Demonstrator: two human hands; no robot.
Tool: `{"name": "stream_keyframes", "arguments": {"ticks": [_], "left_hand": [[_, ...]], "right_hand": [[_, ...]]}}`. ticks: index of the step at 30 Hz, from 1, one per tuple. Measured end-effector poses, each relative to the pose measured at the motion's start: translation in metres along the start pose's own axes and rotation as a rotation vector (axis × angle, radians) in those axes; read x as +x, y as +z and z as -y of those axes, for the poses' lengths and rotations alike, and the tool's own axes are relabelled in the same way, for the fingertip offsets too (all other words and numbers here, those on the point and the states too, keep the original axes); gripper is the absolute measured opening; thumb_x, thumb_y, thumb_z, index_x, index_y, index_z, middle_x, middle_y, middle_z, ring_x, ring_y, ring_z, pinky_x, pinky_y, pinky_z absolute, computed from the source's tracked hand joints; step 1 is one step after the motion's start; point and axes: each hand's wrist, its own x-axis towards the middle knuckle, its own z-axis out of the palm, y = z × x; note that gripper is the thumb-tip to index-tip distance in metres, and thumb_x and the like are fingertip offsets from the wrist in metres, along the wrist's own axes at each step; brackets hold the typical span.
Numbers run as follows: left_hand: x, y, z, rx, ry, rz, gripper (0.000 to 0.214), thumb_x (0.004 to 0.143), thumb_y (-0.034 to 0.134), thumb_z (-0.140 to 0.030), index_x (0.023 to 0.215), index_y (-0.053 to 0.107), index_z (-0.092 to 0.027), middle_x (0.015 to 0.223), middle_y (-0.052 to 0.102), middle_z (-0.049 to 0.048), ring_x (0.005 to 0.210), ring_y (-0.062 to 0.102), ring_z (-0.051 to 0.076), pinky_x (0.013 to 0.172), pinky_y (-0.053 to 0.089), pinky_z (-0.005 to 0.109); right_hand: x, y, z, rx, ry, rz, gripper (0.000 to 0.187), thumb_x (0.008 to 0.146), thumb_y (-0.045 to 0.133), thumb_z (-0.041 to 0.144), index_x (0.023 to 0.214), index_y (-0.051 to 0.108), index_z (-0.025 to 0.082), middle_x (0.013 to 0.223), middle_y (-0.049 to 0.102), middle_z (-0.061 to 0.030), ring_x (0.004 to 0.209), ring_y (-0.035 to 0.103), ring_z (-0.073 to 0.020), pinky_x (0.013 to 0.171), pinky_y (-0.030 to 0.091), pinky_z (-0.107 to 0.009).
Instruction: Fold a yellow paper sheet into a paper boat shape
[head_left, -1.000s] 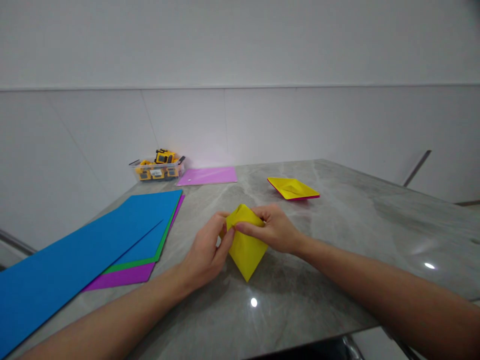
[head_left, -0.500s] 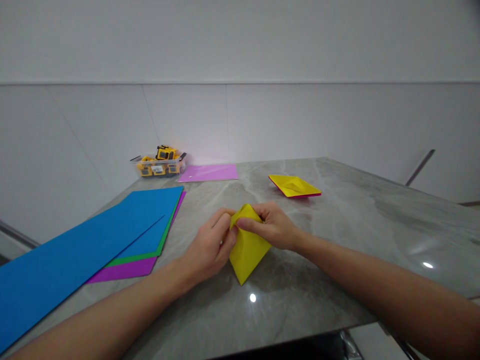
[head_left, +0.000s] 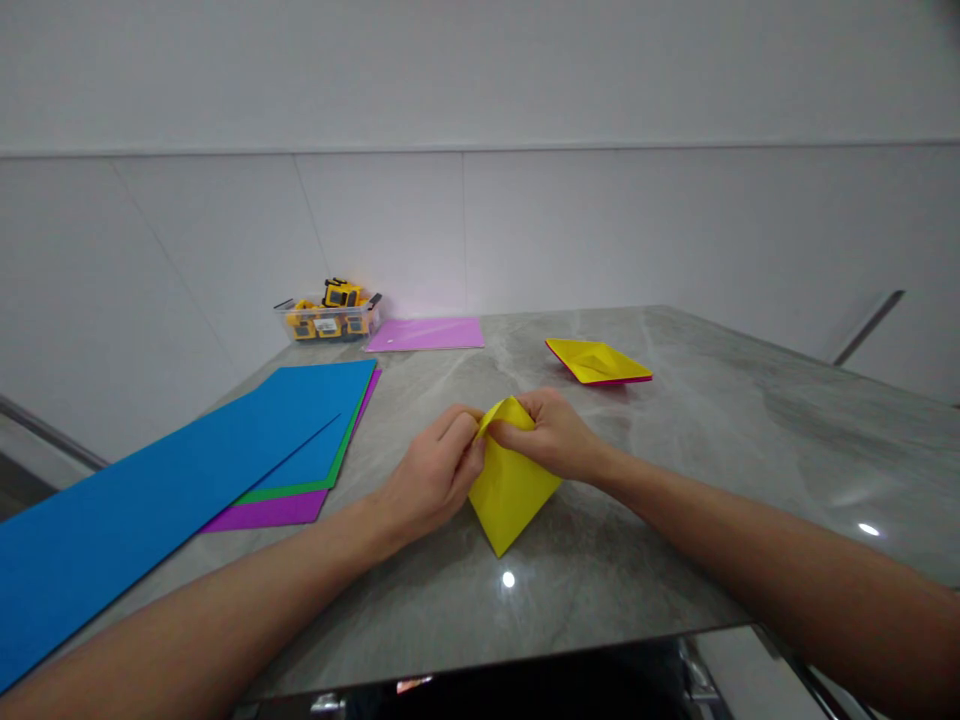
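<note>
A folded yellow paper piece (head_left: 510,490) with a downward point lies on the grey marble table (head_left: 675,480) in front of me. My left hand (head_left: 431,475) pinches its upper left edge, fingers closed on the paper. My right hand (head_left: 551,435) grips the upper right edge, fingers curled over the top corner. The two hands nearly touch at the top of the fold.
A finished yellow paper boat (head_left: 598,361) with a red underside lies farther back. Blue, green and purple sheets (head_left: 225,450) are stacked at the left. A pink sheet (head_left: 427,333) and a clear box of yellow toy vehicles (head_left: 330,312) sit by the wall.
Both hands have drawn closer together at the top of the yellow paper, and the fold looks narrower. The view has tilted slightly, shifting everything a little up and right.
</note>
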Motion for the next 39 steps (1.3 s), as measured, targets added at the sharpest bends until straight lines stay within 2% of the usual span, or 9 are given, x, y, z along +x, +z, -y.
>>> {"name": "stream_keyframes", "arguments": {"ticks": [6, 14, 20, 23, 25, 30, 36, 39], "left_hand": [[0.002, 0.000, -0.001, 0.013, 0.061, 0.079, 0.010, 0.095, 0.037, -0.015, 0.093, 0.047, -0.017, 0.099, 0.054, 0.0065, 0.087, 0.052, 0.014, 0.076, 0.046, 0.027], [0.003, -0.002, -0.005, 0.024, 0.055, 0.106, 0.009, 0.095, 0.036, -0.016, 0.091, 0.045, -0.018, 0.100, 0.050, 0.0070, 0.087, 0.052, 0.014, 0.076, 0.049, 0.028], [0.003, -0.002, -0.010, 0.037, 0.082, 0.110, 0.010, 0.094, 0.037, -0.016, 0.089, 0.046, -0.018, 0.103, 0.052, 0.0083, 0.087, 0.054, 0.015, 0.075, 0.052, 0.030], [0.004, -0.003, -0.013, 0.030, 0.079, 0.131, 0.011, 0.094, 0.037, -0.016, 0.087, 0.045, -0.018, 0.101, 0.052, 0.0089, 0.086, 0.054, 0.015, 0.075, 0.052, 0.030], [0.004, -0.003, -0.014, 0.025, 0.072, 0.140, 0.010, 0.094, 0.038, -0.016, 0.086, 0.044, -0.018, 0.103, 0.051, 0.0094, 0.087, 0.053, 0.015, 0.076, 0.052, 0.030], [0.004, -0.005, -0.014, 0.011, 0.059, 0.121, 0.007, 0.094, 0.040, -0.016, 0.087, 0.042, -0.018, 0.108, 0.049, 0.0100, 0.091, 0.053, 0.015, 0.077, 0.051, 0.029], [0.002, -0.004, -0.010, 0.017, 0.072, 0.096, 0.009, 0.093, 0.043, -0.018, 0.084, 0.042, -0.019, 0.106, 0.049, 0.0084, 0.087, 0.053, 0.014, 0.074, 0.049, 0.028], [-0.002, -0.003, -0.009, -0.015, 0.002, 0.067, 0.001, 0.092, 0.044, -0.019, 0.092, 0.045, -0.019, 0.101, 0.054, 0.0071, 0.082, 0.055, 0.014, 0.071, 0.049, 0.028]], "right_hand": [[0.002, 0.000, -0.004, -0.047, 0.022, -0.012, 0.022, 0.069, 0.052, 0.030, 0.053, 0.044, 0.017, 0.049, 0.043, 0.0028, 0.045, 0.043, -0.0087, 0.040, 0.029, -0.019], [0.002, 0.001, -0.006, -0.111, -0.133, -0.078, 0.026, 0.079, 0.046, 0.035, 0.059, 0.045, 0.017, 0.056, 0.045, 0.0017, 0.052, 0.042, -0.0094, 0.044, 0.029, -0.019], [0.000, 0.001, -0.003, -0.061, -0.049, -0.070, 0.026, 0.072, 0.050, 0.034, 0.054, 0.041, 0.018, 0.051, 0.037, 0.0037, 0.047, 0.037, -0.0082, 0.042, 0.025, -0.020], [0.000, -0.001, -0.003, -0.074, -0.016, -0.033, 0.022, 0.070, 0.052, 0.030, 0.054, 0.044, 0.017, 0.051, 0.040, 0.0038, 0.048, 0.038, -0.0083, 0.042, 0.026, -0.020], [0.000, -0.001, -0.004, -0.115, -0.057, -0.057, 0.017, 0.070, 0.053, 0.026, 0.057, 0.047, 0.016, 0.054, 0.044, 0.0033, 0.051, 0.041, -0.0090, 0.045, 0.027, -0.020], [-0.001, 0.001, -0.007, -0.107, -0.195, -0.141, 0.016, 0.077, 0.049, 0.026, 0.064, 0.049, 0.017, 0.058, 0.048, 0.0024, 0.054, 0.042, -0.0098, 0.049, 0.029, -0.021], [-0.004, 0.003, -0.005, 0.000, -0.177, -0.108, 0.024, 0.083, 0.045, 0.032, 0.063, 0.044, 0.018, 0.056, 0.045, 0.0029, 0.051, 0.040, -0.0097, 0.048, 0.029, -0.022], [-0.004, 0.001, -0.004, -0.019, -0.166, -0.095, 0.028, 0.086, 0.040, 0.033, 0.062, 0.044, 0.018, 0.057, 0.043, 0.0026, 0.052, 0.040, -0.0099, 0.047, 0.028, -0.022]]}}
